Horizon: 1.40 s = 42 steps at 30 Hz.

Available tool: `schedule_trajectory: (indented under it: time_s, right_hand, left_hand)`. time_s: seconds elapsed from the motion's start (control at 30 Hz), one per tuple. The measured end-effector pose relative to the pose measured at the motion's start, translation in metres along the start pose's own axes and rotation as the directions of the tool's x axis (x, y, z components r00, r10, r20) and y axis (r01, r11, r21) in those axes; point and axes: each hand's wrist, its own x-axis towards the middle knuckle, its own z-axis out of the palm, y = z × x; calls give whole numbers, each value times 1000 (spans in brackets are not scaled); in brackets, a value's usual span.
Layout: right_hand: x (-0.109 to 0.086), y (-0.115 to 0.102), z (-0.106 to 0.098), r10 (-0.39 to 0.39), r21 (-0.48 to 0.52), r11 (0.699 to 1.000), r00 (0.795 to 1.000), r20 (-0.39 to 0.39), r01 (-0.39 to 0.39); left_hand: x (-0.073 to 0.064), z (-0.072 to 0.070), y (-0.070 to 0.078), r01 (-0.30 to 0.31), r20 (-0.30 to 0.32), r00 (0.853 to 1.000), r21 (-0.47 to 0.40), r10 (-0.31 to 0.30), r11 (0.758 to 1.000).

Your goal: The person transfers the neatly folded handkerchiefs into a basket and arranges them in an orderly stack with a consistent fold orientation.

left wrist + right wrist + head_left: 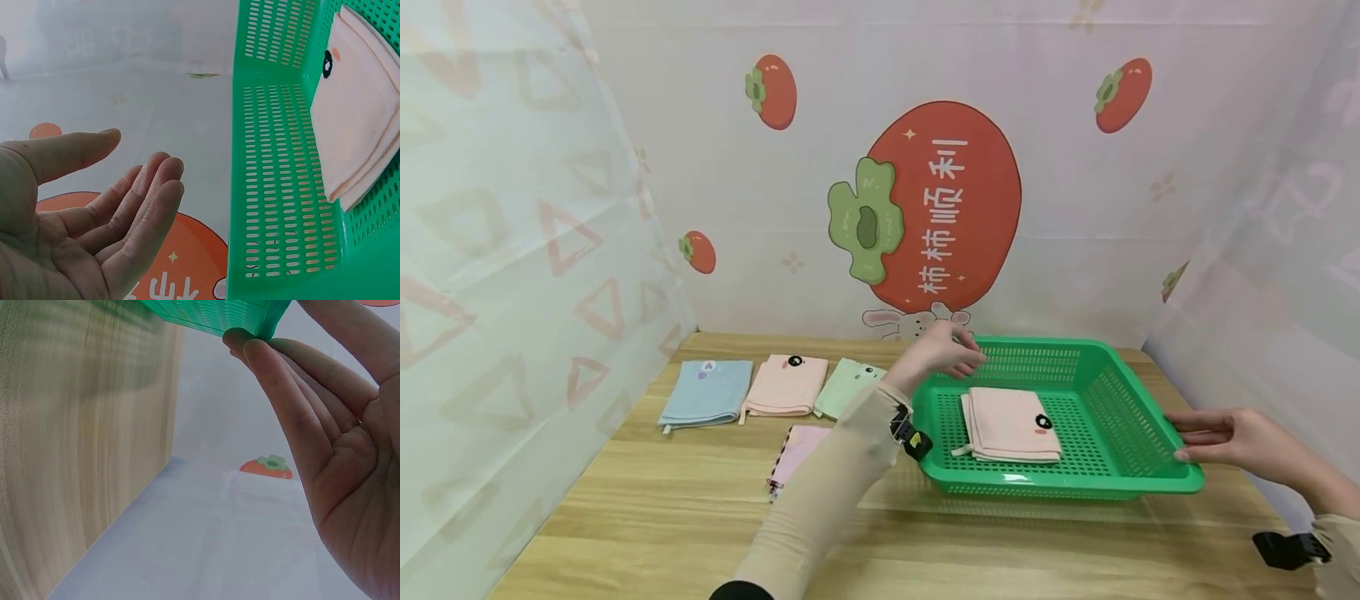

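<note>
A folded pink towel [1011, 423] with an embroidered eye and cheek lies in a green plastic basket [1150, 408]. My left hand [943, 354] hovers above the basket's far left corner. The left wrist view shows this hand [106, 219] holding nothing, fingers loosely bent and thumb apart, beside the basket wall [272, 175]. At the basket's right side, my right hand [1240, 442] grips the rim between fingers and thumb. From the right wrist, the fingertips of that hand [331, 431] meet the rim edge [272, 319]; the thumb tip is cut off.
Left of the basket, a blue towel [707, 392], another pink towel [786, 387] and a green towel [850, 385] lie in a row on the wooden table [662, 508]. A lilac cloth [797, 450] with a patterned edge lies nearer, partly behind my left forearm. Printed curtains enclose the table.
</note>
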Motion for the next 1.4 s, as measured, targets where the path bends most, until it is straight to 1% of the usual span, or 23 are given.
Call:
schedule_trajectory:
  time_s: [0.17,0.4,0.47,0.7,0.8,1.0,1.2,1.4]
  right_hand:
    - [0,0,0,-9,-4,1000,1000,-7,9]
    - [0,1,0,-16,-18,1000,1000,-10,16]
    - [0,0,0,-3,-18,1000,1000,-10,3]
    - [0,2,1,-22,-21,1000,1000,-17,22]
    - [0,3,1,-16,-23,1000,1000,-25,16]
    - [0,6,1,-47,-29,999,998,-43,46]
    - [1,9,1,-50,-32,998,998,-37,49]
    - [1,9,1,-44,-37,998,998,-45,42]
  left_hand:
    - [-4,-4,-5,-20,-23,1000,1,20,1000]
    - [-11,-10,-13,-31,-46,998,-16,30,999]
    - [-14,-12,-14,-43,-50,998,-22,42,999]
    - [-19,-18,-18,-79,-54,996,-38,77,996]
    - [-22,-21,-20,-89,-63,994,-31,87,996]
    - [-25,-25,-25,-116,-74,991,-13,115,993]
    - [-29,-28,-31,-126,-80,989,-38,122,991]
    - [-33,-33,-38,-133,-81,988,-22,130,991]
